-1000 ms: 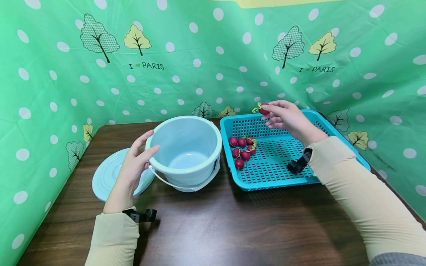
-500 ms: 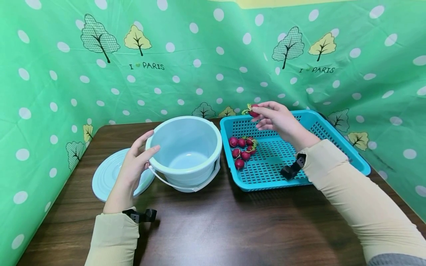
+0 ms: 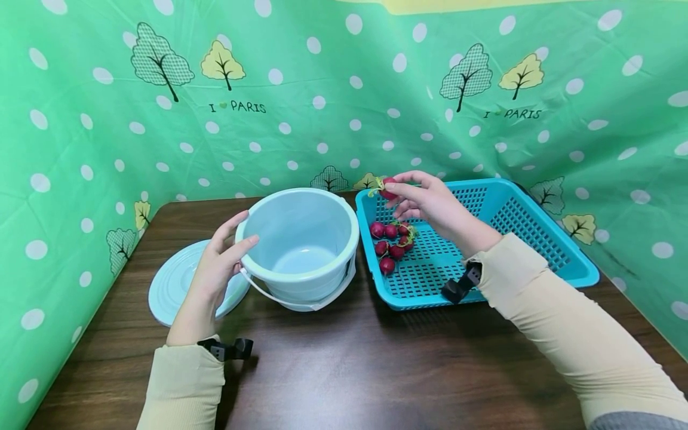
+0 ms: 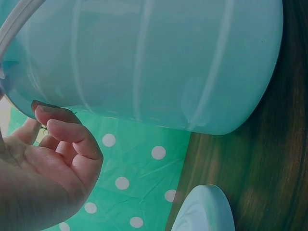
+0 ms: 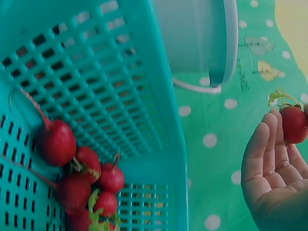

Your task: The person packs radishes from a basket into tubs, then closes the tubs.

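Note:
My right hand (image 3: pixel 416 200) pinches a red radish (image 3: pixel 387 186) with a short green stalk, held above the left rim of the blue perforated basket (image 3: pixel 543 239). In the right wrist view the same radish (image 5: pixel 293 123) sits at the fingertips. Several more radishes (image 3: pixel 391 242) lie in the basket's left part, also seen as a cluster of radishes (image 5: pixel 79 175). My left hand (image 3: pixel 217 263) rests against the left side of the pale blue bucket (image 3: pixel 301 245), thumb on its rim; the bucket's wall (image 4: pixel 144 62) fills the left wrist view. The bucket looks empty.
The bucket's round lid (image 3: pixel 172 283) lies flat on the dark wooden table (image 3: pixel 349 370), left of the bucket. A green dotted curtain (image 3: pixel 322 89) closes off the back and both sides. The bucket's white handle (image 3: pixel 290 301) hangs down in front.
My right hand has carried the radish leftward, from over the basket's back edge toward its left rim near the bucket. The left hand and bucket have stayed put.

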Demonstrator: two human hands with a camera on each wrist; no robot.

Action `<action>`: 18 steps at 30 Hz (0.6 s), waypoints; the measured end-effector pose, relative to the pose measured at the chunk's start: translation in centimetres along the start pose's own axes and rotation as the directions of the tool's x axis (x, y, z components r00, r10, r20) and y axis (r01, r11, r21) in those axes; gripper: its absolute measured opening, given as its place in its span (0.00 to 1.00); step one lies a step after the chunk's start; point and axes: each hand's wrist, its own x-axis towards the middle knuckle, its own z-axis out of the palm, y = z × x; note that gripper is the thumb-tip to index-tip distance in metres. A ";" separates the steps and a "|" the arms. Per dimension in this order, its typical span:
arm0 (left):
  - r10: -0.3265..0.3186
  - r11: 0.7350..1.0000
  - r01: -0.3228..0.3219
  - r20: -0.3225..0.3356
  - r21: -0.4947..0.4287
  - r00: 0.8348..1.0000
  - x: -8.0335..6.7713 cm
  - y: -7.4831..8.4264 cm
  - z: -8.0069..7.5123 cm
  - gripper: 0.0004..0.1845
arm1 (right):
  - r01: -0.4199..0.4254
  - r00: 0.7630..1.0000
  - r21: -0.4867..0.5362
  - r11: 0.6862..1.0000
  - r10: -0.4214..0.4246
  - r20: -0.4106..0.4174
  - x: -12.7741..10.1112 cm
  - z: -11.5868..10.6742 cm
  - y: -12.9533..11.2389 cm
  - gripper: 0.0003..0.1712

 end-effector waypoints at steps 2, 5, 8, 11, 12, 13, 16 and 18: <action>-0.001 1.000 0.001 0.001 0.001 1.000 0.0 0.0 0.0 0.33 | 0.007 1.000 0.000 1.000 -0.007 0.015 -0.2 0.5 -0.2 0.19; 0.003 1.000 -0.003 -0.001 0.009 1.000 0.0 0.0 0.0 0.33 | 0.008 0.999 -0.002 1.000 -0.008 0.034 -0.4 1.4 -0.3 0.18; 0.003 1.000 -0.003 -0.002 0.018 1.000 0.0 0.0 0.0 0.33 | 0.006 0.998 -0.020 1.000 -0.005 0.065 -0.6 2.1 -0.4 0.18; 0.002 1.000 -0.002 -0.002 0.022 1.000 0.0 -0.1 0.0 0.33 | -0.005 0.995 -0.027 1.000 0.007 0.098 -0.8 2.9 -0.4 0.18; 0.002 1.000 -0.002 0.000 0.021 1.000 0.0 -0.1 0.0 0.33 | -0.009 0.994 -0.028 1.000 0.012 0.107 -0.8 3.2 -0.4 0.18; 0.001 1.000 -0.001 0.000 0.021 1.000 0.0 -0.1 0.0 0.33 | -0.014 0.993 -0.024 1.000 0.017 0.113 -0.8 3.5 -0.5 0.18; 0.002 1.000 -0.002 0.000 0.018 1.000 0.0 -0.1 0.0 0.33 | -0.023 0.991 -0.004 1.000 0.024 0.132 -1.0 4.2 -0.7 0.17; 0.006 1.000 -0.006 0.000 0.018 1.000 0.0 0.0 0.0 0.33 | -0.018 0.990 0.005 1.000 0.017 0.141 -1.0 4.7 -0.9 0.16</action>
